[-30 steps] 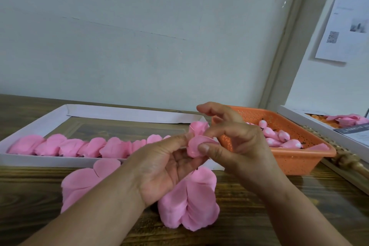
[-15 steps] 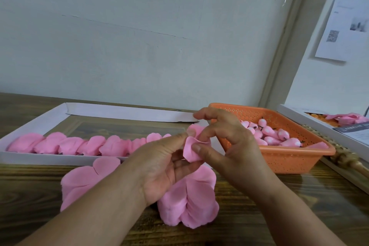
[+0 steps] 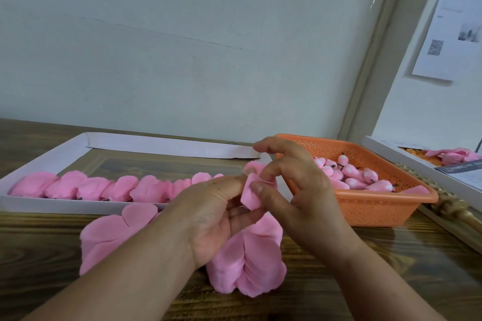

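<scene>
Both hands meet above the wooden table (image 3: 391, 268), working one small pink fabric petal (image 3: 249, 195). My left hand (image 3: 208, 216) holds it from the left, thumb on its upper edge. My right hand (image 3: 294, 190) pinches its right side between thumb and bent forefinger. Part of the petal is hidden by the fingers. Under the hands lie two piles of larger pink petals, one (image 3: 250, 263) below the wrists and one (image 3: 112, 234) to the left.
A shallow white cardboard tray (image 3: 52, 206) at the left holds a row of pink flower pieces (image 3: 104, 187). An orange perforated basket (image 3: 378, 211) at the right holds several pink buds (image 3: 352, 177). Another white tray (image 3: 417, 167) with pink pieces sits far right. The wall is close behind.
The petal has been folded narrower between the fingers, and both hands have sunk a little toward the table. The right forefinger has curled further over the petal's top.
</scene>
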The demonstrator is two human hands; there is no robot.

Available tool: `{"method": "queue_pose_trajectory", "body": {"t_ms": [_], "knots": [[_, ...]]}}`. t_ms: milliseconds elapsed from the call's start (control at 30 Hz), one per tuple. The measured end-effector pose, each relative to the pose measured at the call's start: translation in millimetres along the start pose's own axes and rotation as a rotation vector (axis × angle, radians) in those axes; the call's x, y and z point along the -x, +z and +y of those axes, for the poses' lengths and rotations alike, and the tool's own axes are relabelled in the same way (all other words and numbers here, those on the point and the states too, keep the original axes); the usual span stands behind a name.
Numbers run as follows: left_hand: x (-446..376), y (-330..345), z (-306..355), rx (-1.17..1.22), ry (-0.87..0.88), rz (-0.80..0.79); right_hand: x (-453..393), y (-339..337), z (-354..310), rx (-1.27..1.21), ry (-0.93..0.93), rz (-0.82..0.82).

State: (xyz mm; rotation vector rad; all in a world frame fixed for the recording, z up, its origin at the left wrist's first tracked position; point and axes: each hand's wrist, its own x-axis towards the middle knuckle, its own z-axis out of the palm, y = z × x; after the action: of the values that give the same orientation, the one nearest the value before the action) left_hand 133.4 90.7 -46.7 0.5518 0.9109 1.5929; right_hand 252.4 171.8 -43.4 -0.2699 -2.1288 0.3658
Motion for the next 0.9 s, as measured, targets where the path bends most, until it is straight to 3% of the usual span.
{"method": "queue_pose_trajectory", "body": {"t_ms": [433, 700, 800, 900], "knots": [[-0.6, 1.5, -1.3, -0.006, 0.035, 0.008, -0.3, 6.6, 2.1, -0.051, 0.053, 0.075], [4.3, 0.3, 3.1, -0.085, 0.079, -0.118, -2.1, 2.8, 3.6, -0.126, 0.084, 0.092], [3.9, 2.0, 4.0, -0.015, 0.056, -0.103, -2.6, -0.8, 4.1, -0.251, 0.100, 0.109], [2.9, 0.8, 7.7, 0.092, 0.031, -0.065, -4.6, -5.6, 4.8, -0.480, 0.132, 0.269]]}}
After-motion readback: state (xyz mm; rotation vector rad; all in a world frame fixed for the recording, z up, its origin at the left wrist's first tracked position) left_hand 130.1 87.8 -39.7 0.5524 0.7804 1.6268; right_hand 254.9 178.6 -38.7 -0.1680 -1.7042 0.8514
